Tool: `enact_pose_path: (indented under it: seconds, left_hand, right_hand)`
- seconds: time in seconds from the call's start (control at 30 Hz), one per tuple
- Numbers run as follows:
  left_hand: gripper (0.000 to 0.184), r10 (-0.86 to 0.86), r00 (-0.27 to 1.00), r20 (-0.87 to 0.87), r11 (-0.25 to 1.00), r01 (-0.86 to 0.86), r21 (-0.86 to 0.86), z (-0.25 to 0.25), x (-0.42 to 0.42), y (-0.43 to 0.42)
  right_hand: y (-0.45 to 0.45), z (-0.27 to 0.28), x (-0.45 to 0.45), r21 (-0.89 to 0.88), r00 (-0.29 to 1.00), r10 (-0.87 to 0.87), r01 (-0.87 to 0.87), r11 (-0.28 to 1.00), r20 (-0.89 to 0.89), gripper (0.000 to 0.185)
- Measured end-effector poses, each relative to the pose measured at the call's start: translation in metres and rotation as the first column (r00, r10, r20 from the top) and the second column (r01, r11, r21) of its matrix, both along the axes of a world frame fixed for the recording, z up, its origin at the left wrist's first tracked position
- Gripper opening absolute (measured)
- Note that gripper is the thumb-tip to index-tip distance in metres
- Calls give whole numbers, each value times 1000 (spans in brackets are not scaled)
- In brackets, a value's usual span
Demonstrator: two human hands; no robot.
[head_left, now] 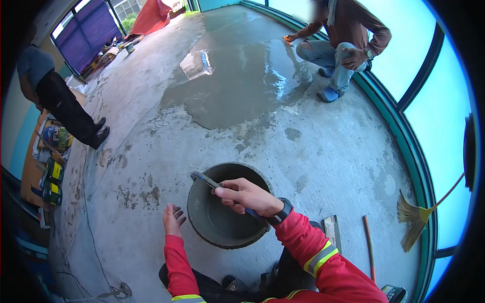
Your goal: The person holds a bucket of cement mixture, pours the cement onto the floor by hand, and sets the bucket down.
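A round grey bucket stands on the concrete floor in front of me, its inside coated with cement. My right hand is closed around a curved dark bar that crosses above the opening and looks like the bucket handle. Whether its ends join the rim I cannot make out. To the left of the bucket, my left hand is open with its fingers spread, apart from the rim and holding nothing.
Wet grey screed covers the floor ahead. A crouching co-worker touches it at the right; another person stands at the left. A broom, a wooden stick and a flat board are on my right. Cables run along the left.
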State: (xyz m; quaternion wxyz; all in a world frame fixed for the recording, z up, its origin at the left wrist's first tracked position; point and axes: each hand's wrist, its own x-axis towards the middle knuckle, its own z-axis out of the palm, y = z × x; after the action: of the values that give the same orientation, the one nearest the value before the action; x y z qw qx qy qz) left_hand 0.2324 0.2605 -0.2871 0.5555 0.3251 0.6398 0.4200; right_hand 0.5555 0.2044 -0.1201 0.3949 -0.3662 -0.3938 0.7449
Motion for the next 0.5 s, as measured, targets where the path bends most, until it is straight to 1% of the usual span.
enact_pose_path:
  seconds: [0.27,0.37,0.47,0.5]
  left_hand:
    - [57,0,999,-38,999,-1,-35,0,0,-1]
    - [51,30,997,-66,999,-32,-32,0,2,1]
    - [42,7,939,-344,997,20,74,-34,-13,13]
    - [40,29,911,-410,988,37,152,-41,-15,15]
  right_hand:
    - [0,-1,0,-4,1000,-8,8,1000,-9,34]
    - [0,-2,0,-3,1000,-11,11,1000,0,33]
    - [1,-2,0,-2,1000,4,-4,1000,3,31]
    - [1,-2,0,-5,1000,4,-4,1000,-4,31]
